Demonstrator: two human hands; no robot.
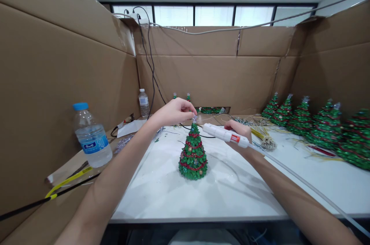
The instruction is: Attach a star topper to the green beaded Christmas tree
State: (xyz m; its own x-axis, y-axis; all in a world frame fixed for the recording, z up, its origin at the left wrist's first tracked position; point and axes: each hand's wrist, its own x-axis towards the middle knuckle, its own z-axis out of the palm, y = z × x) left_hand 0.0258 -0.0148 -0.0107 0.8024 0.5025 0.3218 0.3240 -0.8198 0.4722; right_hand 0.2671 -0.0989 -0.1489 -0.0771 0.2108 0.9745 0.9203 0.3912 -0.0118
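A small green Christmas tree figurine [193,154] with red garlands stands upright on the white table [162,195] in front of me. At its tip, my left hand [180,110] pinches a clear, pale topper [194,118] between thumb and fingers. My right hand [239,131] is wrapped round a white hot glue gun [221,133], mostly behind it. The gun's nozzle points left and comes close to the tree's tip, just below the topper; whether it touches I cannot tell. A long glue stick [300,185] trails from the gun's back toward the lower right.
Several finished-looking trees [303,118] line the right side, near a bundle of yellow wires [264,137]. A blue-capped water bottle [92,137] stands at left, a smaller bottle [143,102] behind. Cardboard walls [208,75] enclose the table; black cables [152,64] hang at back left.
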